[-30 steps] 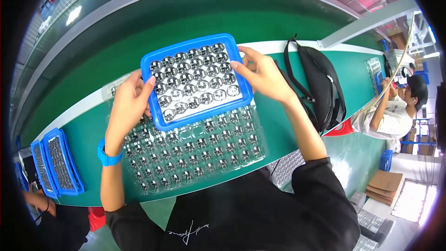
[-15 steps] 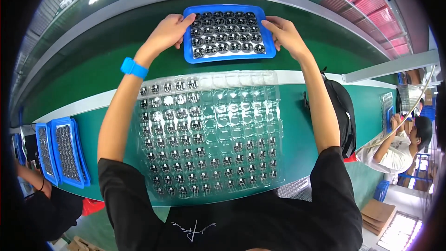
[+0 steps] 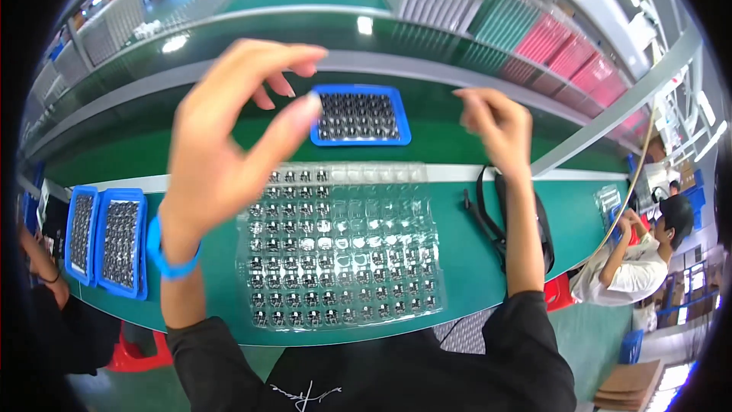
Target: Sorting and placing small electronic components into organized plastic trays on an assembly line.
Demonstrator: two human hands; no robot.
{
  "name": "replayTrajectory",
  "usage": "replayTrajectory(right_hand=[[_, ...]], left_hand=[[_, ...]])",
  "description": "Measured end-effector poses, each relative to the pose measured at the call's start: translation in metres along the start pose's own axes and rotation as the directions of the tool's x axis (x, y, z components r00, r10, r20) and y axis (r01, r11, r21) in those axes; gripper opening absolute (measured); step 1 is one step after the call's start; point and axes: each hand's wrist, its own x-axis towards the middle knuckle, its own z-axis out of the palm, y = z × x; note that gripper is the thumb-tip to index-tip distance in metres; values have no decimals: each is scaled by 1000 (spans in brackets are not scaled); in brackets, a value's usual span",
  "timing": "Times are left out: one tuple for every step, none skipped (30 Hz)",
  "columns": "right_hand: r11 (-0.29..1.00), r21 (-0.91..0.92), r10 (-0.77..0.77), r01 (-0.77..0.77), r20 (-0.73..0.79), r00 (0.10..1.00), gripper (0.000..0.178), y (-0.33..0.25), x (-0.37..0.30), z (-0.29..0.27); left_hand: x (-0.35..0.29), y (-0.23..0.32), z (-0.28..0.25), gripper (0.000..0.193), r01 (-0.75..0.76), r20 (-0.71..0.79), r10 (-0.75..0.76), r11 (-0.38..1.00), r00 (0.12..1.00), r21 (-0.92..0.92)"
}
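The blue tray (image 3: pixel 362 142), filled with rows of small round black parts, rests on the raised green shelf beyond the worktable. My left hand (image 3: pixel 229 130) is lifted left of it, thumb and fingers spread with nothing between them. A blue wristband (image 3: pixel 177 268) circles that wrist. To the tray's right hovers my right hand (image 3: pixel 499 128), empty, its fingers loosely bent and apart. Neither hand appears to touch the tray. Below them lies a large clear plastic blister tray (image 3: pixel 374 210); black parts occupy its left columns and nearest rows, and its upper right pockets hold none.
Filled blue trays (image 3: pixel 142 259) stand at the table's left end. A black bag (image 3: pixel 537 221) with straps lies at right. Beyond it a slanting grey post (image 3: pixel 610 111) rises. A co-worker (image 3: pixel 629 259) sits far right; another person's arm (image 3: pixel 42 259) shows at left.
Both hands have let go of the blue tray, which now lies on the shelf. My left hand has risen closer to the camera. The view has tilted up, showing more racks behind.
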Motion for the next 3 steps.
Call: replayTrajectory(right_hand=[[983,-116,-159,144,-130,979,23,-38,-3,-18],[955,-163,-278,248,-203,939,23,-63,-5,-44],[945,-178,-310,274,-224,924,23,-78,-12,-53]], left_hand=[[4,36,-22,51,-147,-75,152,987,985,70],[3,50,-40,72,-277,-136,286,957,949,82],[0,66,-47,72,-311,-148,322,946,935,96]])
